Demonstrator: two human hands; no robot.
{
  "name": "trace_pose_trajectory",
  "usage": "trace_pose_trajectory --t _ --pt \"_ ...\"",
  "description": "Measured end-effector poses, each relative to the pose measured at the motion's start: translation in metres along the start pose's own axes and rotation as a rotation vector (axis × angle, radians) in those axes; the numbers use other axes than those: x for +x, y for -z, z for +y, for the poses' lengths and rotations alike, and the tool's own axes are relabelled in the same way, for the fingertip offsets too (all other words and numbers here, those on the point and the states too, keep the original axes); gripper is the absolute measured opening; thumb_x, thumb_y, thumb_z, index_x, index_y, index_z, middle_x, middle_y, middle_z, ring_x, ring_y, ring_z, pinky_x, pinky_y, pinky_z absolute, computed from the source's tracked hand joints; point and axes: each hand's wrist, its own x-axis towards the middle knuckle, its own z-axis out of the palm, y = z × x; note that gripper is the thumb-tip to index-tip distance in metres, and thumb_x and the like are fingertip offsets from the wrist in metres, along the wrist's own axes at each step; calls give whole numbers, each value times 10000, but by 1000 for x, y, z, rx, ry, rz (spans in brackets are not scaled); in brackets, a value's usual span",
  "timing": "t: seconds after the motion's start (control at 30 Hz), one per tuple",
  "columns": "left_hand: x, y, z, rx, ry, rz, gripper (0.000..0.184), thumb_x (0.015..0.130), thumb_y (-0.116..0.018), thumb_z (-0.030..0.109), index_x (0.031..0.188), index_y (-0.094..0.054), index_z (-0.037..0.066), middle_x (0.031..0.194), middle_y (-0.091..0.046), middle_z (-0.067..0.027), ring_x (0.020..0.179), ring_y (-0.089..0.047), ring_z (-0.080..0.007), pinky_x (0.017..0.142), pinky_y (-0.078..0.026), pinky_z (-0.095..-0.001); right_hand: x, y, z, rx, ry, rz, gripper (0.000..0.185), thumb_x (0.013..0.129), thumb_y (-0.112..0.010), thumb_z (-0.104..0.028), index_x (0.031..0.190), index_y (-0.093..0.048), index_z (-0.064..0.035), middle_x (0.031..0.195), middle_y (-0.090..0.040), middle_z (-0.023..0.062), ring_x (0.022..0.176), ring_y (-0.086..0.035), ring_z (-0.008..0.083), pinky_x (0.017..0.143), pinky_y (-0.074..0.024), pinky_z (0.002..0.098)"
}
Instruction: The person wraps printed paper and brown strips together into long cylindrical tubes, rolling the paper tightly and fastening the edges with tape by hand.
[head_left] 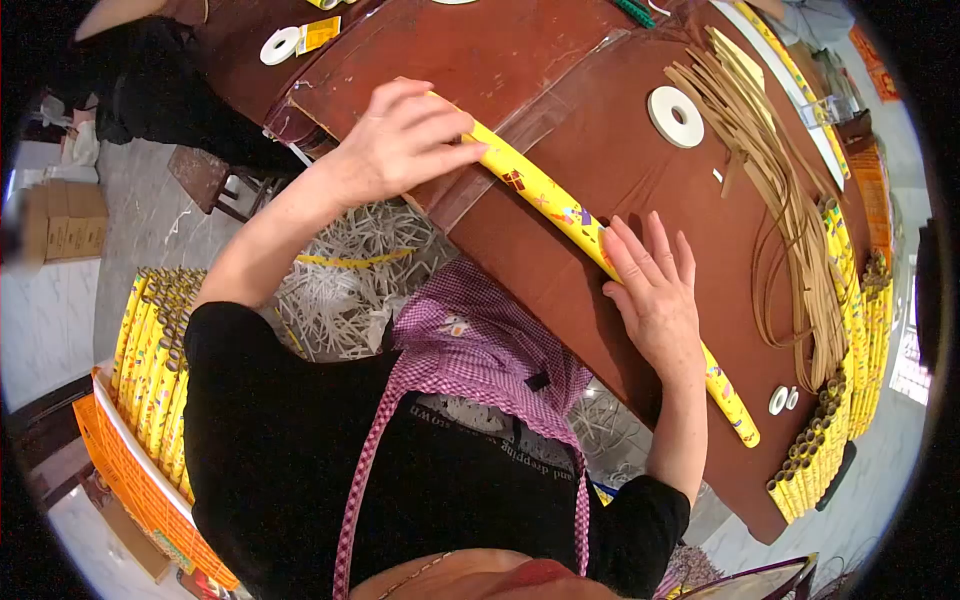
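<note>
A long yellow paper roll (pixel 555 200) with small colourful prints lies diagonally along the near edge of the table. My left hand (pixel 410 135) rests over its upper left end, fingers stretched out and slightly apart. Further down the roll, my right hand (pixel 655 290) lies on top with its fingers spread. Neither hand is wrapped round the roll. Its lower right end sticks out past my right wrist.
The brown table (pixel 560 80) carries a white tape roll (pixel 676 117), brown paper strips (pixel 800 230) and stacked yellow rolls (pixel 815 450). Shredded paper (pixel 350 290) lies below the edge. More yellow rolls (pixel 150 380) stand at left. A person in black (pixel 170 90) is at upper left.
</note>
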Motion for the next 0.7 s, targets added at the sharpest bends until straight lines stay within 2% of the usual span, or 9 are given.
trace_pose_trajectory --t 0.03,0.1,0.13,0.17,0.23,0.3,0.37,0.53,0.7 --pt "-1 2 0 2 1 -4 340 822 -672 163 1161 -693 164 1120 -642 -2 1052 -594 -193 1023 -409 -425 0 0 0 0 4 -2 594 850 -718 -180 1414 -530 -195 1477 -508 4 1413 -396 324 1160 -276 563" --pt "-3 7 -1 -99 426 146 323 830 -699 176 1151 -700 137 1102 -644 -24 1035 -598 -200 989 -415 -420 0 0 1 -1 17 0 597 851 -717 -178 1416 -527 -193 1478 -506 4 1412 -396 325 1159 -276 563" --pt "-5 5 -5 -117 581 200 330 902 -685 198 1207 -668 76 1081 -644 -74 1002 -614 -233 926 -442 -414 0 0 0 5 10 1 597 851 -717 -175 1416 -526 -189 1477 -507 7 1411 -398 325 1160 -275 561" --pt "-10 2 -9 -103 587 202 330 902 -685 198 1207 -668 76 1081 -644 -74 1002 -614 -233 926 -442 -414 0 1 -1 11 6 2 597 851 -716 -172 1416 -525 -185 1476 -508 9 1409 -399 324 1161 -275 559" --pt "-21 -4 -16 -444 994 311 349 967 -637 214 1254 -624 15 1055 -638 -134 967 -620 -279 882 -470 -403 1 1 -2 0 16 -1 593 852 -715 -169 1414 -525 -179 1476 -507 11 1406 -403 324 1161 -274 558" --pt "-26 -8 -18 -410 1023 209 511 1014 -552 370 1314 -551 -44 1044 -650 -187 995 -633 -327 903 -483 -396 1 2 -4 -9 16 -6 590 853 -714 -167 1413 -526 -174 1477 -506 12 1404 -407 325 1162 -274 556" --pt "-22 -14 -12 -540 1114 192 568 1019 -515 417 1327 -534 -59 1051 -659 -205 1008 -636 -334 908 -480 -411 1 2 -5 -28 1 -18 580 856 -712 -160 1406 -529 -164 1480 -504 15 1406 -406 325 1166 -271 550" --pt "-7 -9 -9 -500 1174 65 712 968 -539 548 1348 -523 -54 1064 -664 -234 1030 -638 -333 934 -478 -406 1 1 -5 -30 4 -17 567 864 -704 -156 1404 -530 -161 1483 -502 18 1417 -396 323 1174 -262 542" --pt "-8 -12 -15 -501 1225 -161 850 875 -624 631 1414 -476 -9 1252 -618 -244 1211 -570 -369 1066 -384 -482 1 1 -5 -38 1 -19 571 867 -702 -159 1409 -523 -164 1483 -503 22 1421 -391 321 1178 -256 542"
